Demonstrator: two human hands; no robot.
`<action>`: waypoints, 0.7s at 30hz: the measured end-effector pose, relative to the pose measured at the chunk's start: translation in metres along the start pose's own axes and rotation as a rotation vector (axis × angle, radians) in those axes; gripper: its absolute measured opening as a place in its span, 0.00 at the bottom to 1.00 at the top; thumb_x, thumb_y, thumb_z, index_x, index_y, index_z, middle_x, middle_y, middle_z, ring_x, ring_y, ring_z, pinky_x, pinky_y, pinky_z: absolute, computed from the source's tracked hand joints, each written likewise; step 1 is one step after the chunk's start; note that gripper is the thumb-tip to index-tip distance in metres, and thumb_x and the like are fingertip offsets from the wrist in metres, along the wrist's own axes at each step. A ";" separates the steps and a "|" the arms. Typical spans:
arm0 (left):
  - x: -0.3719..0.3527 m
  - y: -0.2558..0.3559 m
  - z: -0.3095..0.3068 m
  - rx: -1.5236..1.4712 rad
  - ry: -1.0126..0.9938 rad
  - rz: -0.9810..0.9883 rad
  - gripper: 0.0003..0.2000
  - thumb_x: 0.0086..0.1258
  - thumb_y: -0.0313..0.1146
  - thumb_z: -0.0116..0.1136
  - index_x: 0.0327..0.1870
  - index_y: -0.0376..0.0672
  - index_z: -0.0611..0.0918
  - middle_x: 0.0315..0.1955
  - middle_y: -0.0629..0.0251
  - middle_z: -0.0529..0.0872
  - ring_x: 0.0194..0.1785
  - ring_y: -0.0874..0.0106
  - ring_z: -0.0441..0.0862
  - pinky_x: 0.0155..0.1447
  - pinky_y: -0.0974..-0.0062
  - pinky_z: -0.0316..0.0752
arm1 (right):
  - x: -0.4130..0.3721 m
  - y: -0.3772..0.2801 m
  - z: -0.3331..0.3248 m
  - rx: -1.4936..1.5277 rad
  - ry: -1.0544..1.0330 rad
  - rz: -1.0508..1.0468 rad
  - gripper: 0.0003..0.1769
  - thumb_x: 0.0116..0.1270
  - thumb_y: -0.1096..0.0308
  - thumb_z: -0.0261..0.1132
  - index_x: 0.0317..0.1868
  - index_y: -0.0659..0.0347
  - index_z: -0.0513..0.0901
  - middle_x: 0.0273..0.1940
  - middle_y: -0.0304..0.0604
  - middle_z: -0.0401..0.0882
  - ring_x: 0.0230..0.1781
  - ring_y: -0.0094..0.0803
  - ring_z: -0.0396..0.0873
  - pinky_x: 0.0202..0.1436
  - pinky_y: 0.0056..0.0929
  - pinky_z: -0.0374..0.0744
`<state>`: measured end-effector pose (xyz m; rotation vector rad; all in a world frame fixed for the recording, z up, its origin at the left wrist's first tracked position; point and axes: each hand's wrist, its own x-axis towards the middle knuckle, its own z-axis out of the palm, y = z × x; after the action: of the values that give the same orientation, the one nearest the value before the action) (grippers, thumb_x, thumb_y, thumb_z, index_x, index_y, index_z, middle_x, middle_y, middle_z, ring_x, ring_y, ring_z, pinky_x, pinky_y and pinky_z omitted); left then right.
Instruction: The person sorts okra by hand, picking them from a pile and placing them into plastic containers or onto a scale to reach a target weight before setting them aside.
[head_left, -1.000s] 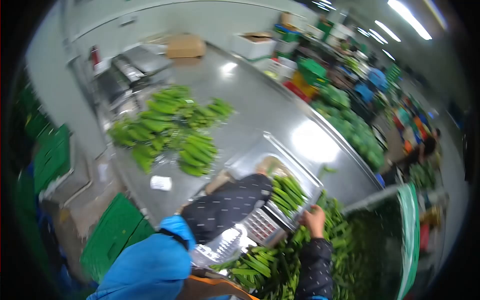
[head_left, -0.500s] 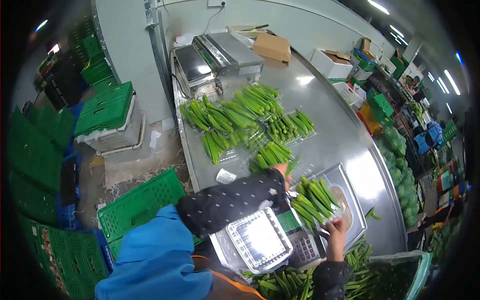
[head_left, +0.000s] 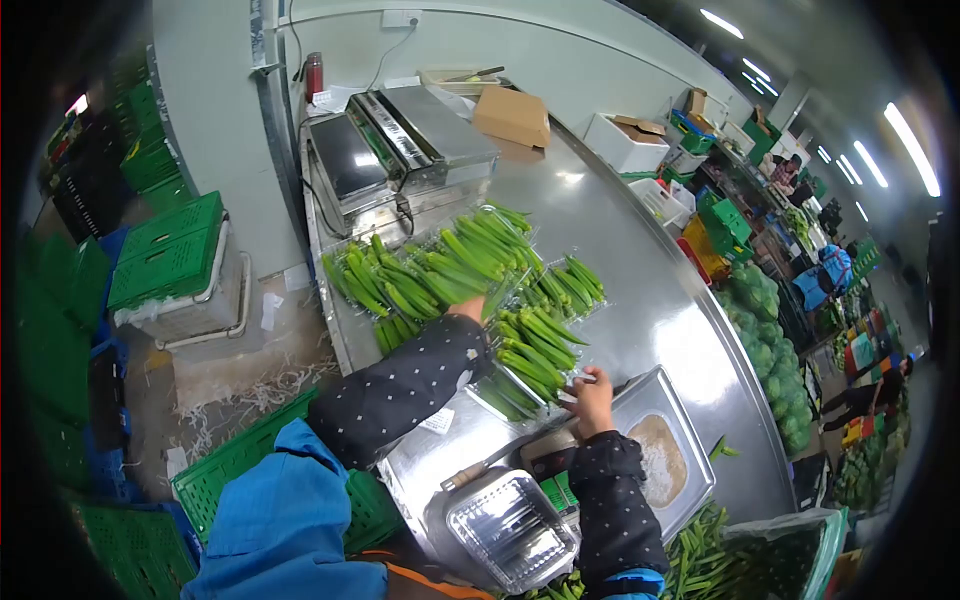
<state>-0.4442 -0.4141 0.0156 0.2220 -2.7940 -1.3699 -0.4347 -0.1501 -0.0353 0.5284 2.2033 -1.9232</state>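
A clear plastic tray of green okra [head_left: 535, 355] sits at the near side of a cluster of similar okra packs [head_left: 430, 270] on the steel table. The fingers of my right hand [head_left: 592, 402] are closed on the near right corner of that tray. My left hand [head_left: 468, 309] is at the middle of the cluster, among the okra; its fingers are hidden. The weighing scale's metal pan [head_left: 687, 475] lies just right of my right hand, bare apart from a brownish patch. An empty clear tray [head_left: 510, 530] rests in front of me, beside a wooden-handled tool [head_left: 462, 477].
A wrapping machine [head_left: 400, 150] and a cardboard box [head_left: 512, 116] stand at the back of the table [head_left: 640, 300]. Loose okra [head_left: 700, 560] is heaped at the front right. Green crates [head_left: 165, 250] stand left, and bagged round green vegetables [head_left: 765, 350] right. Other people are farther off.
The okra tray has gone from the scale pan leftward to the cluster, with my right hand at it. My left hand has moved left and away from me, into the packs. The view has shifted.
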 end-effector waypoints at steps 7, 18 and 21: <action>0.000 -0.041 0.029 0.135 0.020 -0.011 0.15 0.56 0.22 0.58 0.46 0.40 0.78 0.37 0.46 0.81 0.45 0.49 0.79 0.49 0.61 0.74 | 0.008 0.011 0.008 -0.151 0.018 0.069 0.35 0.54 0.80 0.58 0.65 0.70 0.60 0.38 0.46 0.74 0.36 0.33 0.76 0.32 0.32 0.80; -0.024 -0.036 0.021 -0.015 0.392 0.265 0.13 0.56 0.21 0.56 0.45 0.34 0.78 0.41 0.53 0.79 0.46 0.56 0.78 0.52 0.69 0.72 | 0.016 0.032 0.008 -0.288 0.078 -0.018 0.39 0.51 0.79 0.59 0.65 0.77 0.57 0.38 0.50 0.77 0.36 0.34 0.77 0.36 0.29 0.77; -0.050 -0.018 0.012 -0.095 0.191 0.109 0.11 0.56 0.22 0.57 0.41 0.36 0.78 0.36 0.59 0.80 0.40 0.64 0.80 0.47 0.73 0.72 | 0.011 0.028 0.009 -0.355 0.097 -0.031 0.38 0.51 0.77 0.60 0.65 0.76 0.58 0.42 0.52 0.77 0.40 0.35 0.77 0.42 0.29 0.77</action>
<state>-0.3932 -0.4080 -0.0038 0.1848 -2.5406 -1.3735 -0.4353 -0.1543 -0.0661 0.5377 2.5491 -1.4944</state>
